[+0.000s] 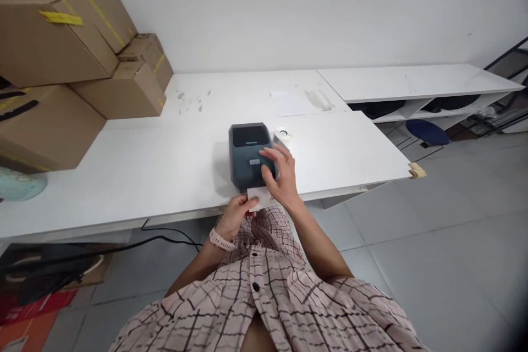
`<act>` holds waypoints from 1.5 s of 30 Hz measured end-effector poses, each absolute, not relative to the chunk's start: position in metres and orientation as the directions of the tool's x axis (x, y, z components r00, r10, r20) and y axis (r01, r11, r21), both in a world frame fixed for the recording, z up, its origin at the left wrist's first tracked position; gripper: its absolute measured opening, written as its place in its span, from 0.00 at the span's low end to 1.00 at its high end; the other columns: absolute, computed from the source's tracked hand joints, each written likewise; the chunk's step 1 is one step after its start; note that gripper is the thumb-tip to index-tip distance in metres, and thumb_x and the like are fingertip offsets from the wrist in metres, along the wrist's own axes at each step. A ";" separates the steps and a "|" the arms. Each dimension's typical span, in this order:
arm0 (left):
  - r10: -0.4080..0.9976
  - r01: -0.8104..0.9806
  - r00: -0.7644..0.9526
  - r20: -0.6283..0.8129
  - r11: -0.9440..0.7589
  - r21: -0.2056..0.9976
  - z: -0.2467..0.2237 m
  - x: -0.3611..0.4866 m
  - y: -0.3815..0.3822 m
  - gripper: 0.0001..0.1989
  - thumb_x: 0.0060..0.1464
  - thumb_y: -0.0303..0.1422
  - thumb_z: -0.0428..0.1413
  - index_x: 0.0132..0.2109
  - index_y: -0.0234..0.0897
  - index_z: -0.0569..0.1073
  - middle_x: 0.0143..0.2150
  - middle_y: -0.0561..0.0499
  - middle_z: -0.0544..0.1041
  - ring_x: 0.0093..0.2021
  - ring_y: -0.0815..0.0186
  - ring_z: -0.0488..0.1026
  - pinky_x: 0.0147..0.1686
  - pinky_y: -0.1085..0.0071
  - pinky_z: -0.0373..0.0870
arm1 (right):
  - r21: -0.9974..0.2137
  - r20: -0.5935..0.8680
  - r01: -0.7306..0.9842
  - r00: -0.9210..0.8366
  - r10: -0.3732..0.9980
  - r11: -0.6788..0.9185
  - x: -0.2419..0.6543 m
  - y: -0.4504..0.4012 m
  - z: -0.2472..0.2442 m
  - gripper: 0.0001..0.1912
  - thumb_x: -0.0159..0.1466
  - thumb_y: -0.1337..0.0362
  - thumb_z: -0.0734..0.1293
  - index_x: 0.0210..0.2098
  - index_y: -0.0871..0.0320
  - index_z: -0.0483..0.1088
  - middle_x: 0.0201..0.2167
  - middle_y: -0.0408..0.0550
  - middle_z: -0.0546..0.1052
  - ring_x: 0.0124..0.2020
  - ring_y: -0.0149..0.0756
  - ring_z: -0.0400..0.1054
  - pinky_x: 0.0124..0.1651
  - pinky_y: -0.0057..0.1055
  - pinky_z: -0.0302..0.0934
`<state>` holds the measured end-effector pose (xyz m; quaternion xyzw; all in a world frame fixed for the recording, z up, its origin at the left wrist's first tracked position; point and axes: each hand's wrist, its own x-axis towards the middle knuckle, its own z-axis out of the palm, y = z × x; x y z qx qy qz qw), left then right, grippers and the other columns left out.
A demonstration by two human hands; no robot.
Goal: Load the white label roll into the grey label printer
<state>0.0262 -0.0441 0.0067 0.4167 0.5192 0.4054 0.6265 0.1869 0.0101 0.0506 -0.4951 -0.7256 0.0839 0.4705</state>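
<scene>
A dark grey-blue label printer (243,168) stands near the front edge of the white table, with a dark panel on top and a small pale button. My left hand (235,214) pinches a small white label (259,198) at the printer's front side. Whether the label is still joined to the printer I cannot tell. Over the right front of the printer is my right hand (284,176), fingers bent and apart, holding nothing. Just behind it, a roll of white labels (283,133) sits by the printer's right side.
Cardboard boxes (53,44) are piled on the table's left, with a pale green translucent object (20,184) before them. A white paper sheet (289,103) lies toward the back. A blue stool (428,132) stands at right. Black cables (165,238) run below the table.
</scene>
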 end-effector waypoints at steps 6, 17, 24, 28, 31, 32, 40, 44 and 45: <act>0.938 -0.103 0.138 -0.319 0.334 0.937 0.002 0.028 -0.043 0.24 0.42 0.52 0.68 0.27 0.36 0.72 0.22 0.55 0.70 0.23 0.71 0.64 0.24 0.72 0.60 | -0.378 0.527 0.763 -0.287 0.800 0.524 0.169 0.006 0.060 0.22 0.72 0.66 0.57 0.64 0.55 0.63 0.48 0.51 0.81 0.61 0.44 0.68 0.73 0.53 0.41; 0.970 -0.057 -0.200 -0.136 0.127 0.990 0.009 -0.010 -0.043 0.27 0.58 0.55 0.52 0.25 0.38 0.75 0.21 0.50 0.70 0.22 0.67 0.66 0.24 0.69 0.63 | -0.905 0.307 0.328 0.065 0.949 0.271 0.189 -0.016 0.037 0.33 0.69 0.46 0.62 0.70 0.41 0.55 0.73 0.45 0.57 0.74 0.53 0.46 0.74 0.57 0.42; 0.948 0.055 -0.318 0.005 0.013 0.998 0.012 -0.033 0.010 0.17 0.55 0.47 0.59 0.42 0.38 0.76 0.38 0.47 0.77 0.36 0.64 0.73 0.32 0.68 0.70 | -0.977 0.213 0.019 0.009 0.977 0.213 0.204 0.016 0.078 0.39 0.68 0.39 0.60 0.73 0.44 0.50 0.74 0.47 0.57 0.74 0.51 0.50 0.74 0.54 0.46; 0.959 0.196 -0.279 0.042 0.014 0.980 0.020 -0.021 0.054 0.26 0.52 0.43 0.62 0.56 0.38 0.71 0.58 0.38 0.73 0.56 0.54 0.72 0.52 0.57 0.71 | -0.946 0.310 0.101 -0.010 0.951 0.309 0.203 0.056 0.110 0.41 0.69 0.38 0.58 0.75 0.45 0.44 0.69 0.52 0.66 0.74 0.51 0.50 0.73 0.57 0.45; 0.979 0.269 -0.201 0.046 0.010 0.963 0.023 -0.009 0.082 0.33 0.50 0.40 0.64 0.61 0.38 0.67 0.65 0.35 0.68 0.65 0.47 0.65 0.61 0.51 0.64 | -0.909 0.388 0.145 -0.045 0.920 0.391 0.198 0.092 0.120 0.43 0.68 0.38 0.58 0.75 0.44 0.39 0.71 0.49 0.61 0.75 0.49 0.49 0.73 0.56 0.46; 0.981 0.293 -0.187 0.054 0.003 0.956 0.022 -0.006 0.089 0.34 0.49 0.39 0.65 0.62 0.38 0.66 0.66 0.35 0.67 0.67 0.46 0.63 0.62 0.49 0.62 | -0.891 0.420 0.162 -0.055 0.906 0.423 0.196 0.104 0.120 0.44 0.68 0.37 0.59 0.75 0.44 0.40 0.72 0.47 0.59 0.75 0.48 0.48 0.73 0.55 0.46; 0.967 0.348 -0.190 0.170 -0.096 0.933 0.003 0.002 0.103 0.34 0.46 0.28 0.61 0.62 0.41 0.67 0.63 0.42 0.72 0.65 0.49 0.67 0.65 0.50 0.61 | -0.554 0.213 0.686 -0.431 0.877 0.472 0.170 0.147 0.085 0.19 0.70 0.61 0.58 0.52 0.57 0.77 0.52 0.54 0.81 0.57 0.50 0.74 0.68 0.50 0.53; 0.968 0.386 -0.199 0.156 -0.069 0.920 0.007 0.002 0.098 0.38 0.47 0.26 0.59 0.67 0.43 0.63 0.62 0.43 0.75 0.62 0.47 0.72 0.63 0.48 0.64 | -0.410 -0.005 0.755 -0.562 0.827 0.511 0.150 0.140 0.066 0.10 0.63 0.68 0.66 0.40 0.59 0.80 0.40 0.59 0.85 0.51 0.54 0.78 0.72 0.55 0.38; 0.969 0.395 -0.195 0.150 -0.063 0.916 0.008 0.002 0.096 0.39 0.48 0.25 0.58 0.68 0.44 0.61 0.63 0.44 0.75 0.61 0.47 0.73 0.63 0.47 0.64 | -0.419 -0.030 0.747 -0.579 0.815 0.516 0.148 0.139 0.064 0.08 0.62 0.68 0.68 0.36 0.59 0.80 0.36 0.58 0.85 0.48 0.54 0.78 0.72 0.57 0.40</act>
